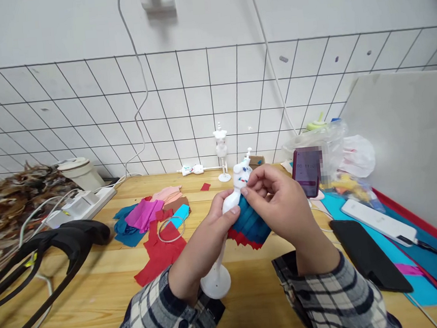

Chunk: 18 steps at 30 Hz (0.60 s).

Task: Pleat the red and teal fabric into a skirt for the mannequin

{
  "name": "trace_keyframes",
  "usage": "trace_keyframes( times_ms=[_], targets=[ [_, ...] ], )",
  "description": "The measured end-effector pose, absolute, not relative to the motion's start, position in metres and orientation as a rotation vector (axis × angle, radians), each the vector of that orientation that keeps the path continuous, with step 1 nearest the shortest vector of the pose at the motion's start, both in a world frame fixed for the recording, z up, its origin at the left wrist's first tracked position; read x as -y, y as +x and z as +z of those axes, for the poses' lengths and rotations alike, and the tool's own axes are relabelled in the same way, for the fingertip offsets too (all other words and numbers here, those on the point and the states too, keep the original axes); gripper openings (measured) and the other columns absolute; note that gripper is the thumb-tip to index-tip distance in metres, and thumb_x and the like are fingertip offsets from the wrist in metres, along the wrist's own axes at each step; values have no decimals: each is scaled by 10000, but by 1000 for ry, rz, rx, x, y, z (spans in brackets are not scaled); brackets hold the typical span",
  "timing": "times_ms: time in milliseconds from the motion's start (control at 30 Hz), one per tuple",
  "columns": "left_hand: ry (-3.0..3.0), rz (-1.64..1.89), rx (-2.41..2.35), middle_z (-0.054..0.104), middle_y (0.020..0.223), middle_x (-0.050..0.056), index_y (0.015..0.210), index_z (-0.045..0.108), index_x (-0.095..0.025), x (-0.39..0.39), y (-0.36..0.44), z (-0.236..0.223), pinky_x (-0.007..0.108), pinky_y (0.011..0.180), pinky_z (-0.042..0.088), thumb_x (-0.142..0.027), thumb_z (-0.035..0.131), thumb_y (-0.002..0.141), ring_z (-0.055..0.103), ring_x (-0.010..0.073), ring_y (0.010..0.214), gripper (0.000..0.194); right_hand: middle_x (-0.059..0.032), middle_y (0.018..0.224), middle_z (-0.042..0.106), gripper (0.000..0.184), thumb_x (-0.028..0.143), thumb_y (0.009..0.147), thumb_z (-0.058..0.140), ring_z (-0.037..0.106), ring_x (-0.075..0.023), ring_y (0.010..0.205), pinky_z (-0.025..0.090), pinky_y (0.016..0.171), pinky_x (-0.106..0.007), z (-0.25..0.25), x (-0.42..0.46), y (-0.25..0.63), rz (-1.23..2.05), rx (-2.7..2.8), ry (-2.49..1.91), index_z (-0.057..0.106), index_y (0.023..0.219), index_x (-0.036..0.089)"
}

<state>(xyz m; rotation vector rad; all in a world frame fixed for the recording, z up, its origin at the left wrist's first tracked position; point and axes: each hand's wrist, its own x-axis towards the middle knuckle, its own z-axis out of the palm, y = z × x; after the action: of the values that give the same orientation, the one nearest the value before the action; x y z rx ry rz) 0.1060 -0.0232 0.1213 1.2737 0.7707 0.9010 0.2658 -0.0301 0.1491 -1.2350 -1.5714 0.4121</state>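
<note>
A small white dress form (231, 201) leans over, its round base (215, 282) tipped toward me. My left hand (212, 226) is wrapped round its lower torso, thumb in front. Against its side hangs a pleated blue skirt piece (252, 220) with a red zigzag hem. With thumb and fingertips, my right hand (283, 199) pinches the upper edge of this piece at the form's waist. Small coloured marks dot the form's chest. The far side of the form and my left fingers behind it are hidden.
Red cloth scraps (161, 261), a magenta piece (145, 215) and a metal ring (171, 230) lie at left. Another dress form (221, 151) stands at the back. A phone (306, 171), a black slab (368, 255) and a white power bank (378, 219) are at right. Black straps (68, 238) lie far left.
</note>
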Motion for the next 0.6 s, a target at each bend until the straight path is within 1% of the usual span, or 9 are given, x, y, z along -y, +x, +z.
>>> trace_keyframes(
  times_ms=[67,167,267,400,467,533,600],
  targets=[
    [1217,913,-728,610,1167,66,1304,465,-238,23,105,122,321,830,426,-415,561,894,556,225,1028,457,26,734,587,88,209,808,606,570,-115,639,433,536,-215,150,31,269,467,1618,-1193,557,879,227],
    [1192,915,-722,612,1126,68,1297,464,-230,21,104,123,310,793,433,-449,574,886,570,206,945,479,10,832,612,150,181,804,602,581,-115,672,457,573,-225,151,33,273,501,1694,-1150,558,938,231],
    [1256,912,-751,612,1097,55,1297,462,-239,19,103,124,306,789,439,-435,643,849,569,199,922,521,14,827,620,151,159,808,585,574,-110,650,460,598,-238,152,33,274,478,1723,-1175,538,932,231],
    [1323,933,-791,618,1075,44,1248,509,-233,19,103,124,312,819,442,-449,622,862,560,195,938,456,20,825,635,178,156,817,577,578,-114,650,455,597,-241,152,33,273,502,1743,-1181,515,961,240],
    [1319,952,-797,631,1074,48,1243,528,-228,19,103,124,318,829,448,-475,611,865,565,204,950,459,14,831,638,163,180,827,589,584,-119,661,463,610,-247,151,33,272,521,1738,-1169,521,964,239],
    [1283,985,-781,646,1081,48,1262,529,-235,18,102,124,326,840,455,-489,592,876,579,210,957,466,-3,876,647,172,242,841,614,605,-131,707,484,659,-265,150,31,274,536,1699,-1148,528,990,237],
    [1246,1018,-763,651,1101,49,1288,516,-242,16,98,125,336,864,453,-487,571,893,589,216,978,467,-32,968,658,271,344,855,631,635,-163,830,502,748,-297,149,29,278,595,1673,-1106,526,1083,240]
  ],
)
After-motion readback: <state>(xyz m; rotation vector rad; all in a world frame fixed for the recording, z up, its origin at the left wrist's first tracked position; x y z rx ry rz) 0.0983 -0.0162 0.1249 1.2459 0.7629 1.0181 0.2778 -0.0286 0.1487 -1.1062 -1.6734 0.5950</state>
